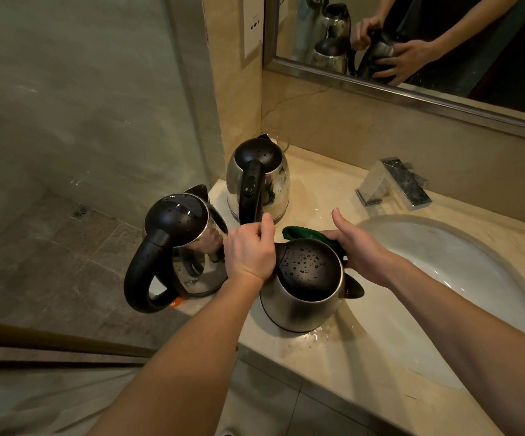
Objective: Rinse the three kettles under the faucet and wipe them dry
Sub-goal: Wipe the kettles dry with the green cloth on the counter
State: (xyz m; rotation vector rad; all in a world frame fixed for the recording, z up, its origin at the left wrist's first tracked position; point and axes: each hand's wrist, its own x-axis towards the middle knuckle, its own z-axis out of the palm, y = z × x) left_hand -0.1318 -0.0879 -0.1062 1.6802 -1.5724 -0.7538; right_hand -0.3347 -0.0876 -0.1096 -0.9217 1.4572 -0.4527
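Left hand [250, 253]: I am seeing it curling over the top of the near kettle's handle, fingers wrapped round it, thumb pointing toward the back kettle.
Right hand [362, 247]: it is pressing a green cloth [299, 231] against the near kettle's far side, thumb sticking up; the mirror [412, 36] is showing its fingers spread flat, not clenched.
Near kettle [305, 297]: it is standing upright on the counter [318, 190] at the front edge, just beside the sink basin [459, 265], spout facing the basin, droplets sitting on its black lid.
Back kettle [259, 180]: it is standing upright near the wall corner, handle facing me.
Left kettle [176, 240]: it is sitting at the counter's left end, its handle hanging over the edge.
Faucet [393, 184]: I am seeing no water running from it.
Counter surface: water is pooling by the near kettle's base.
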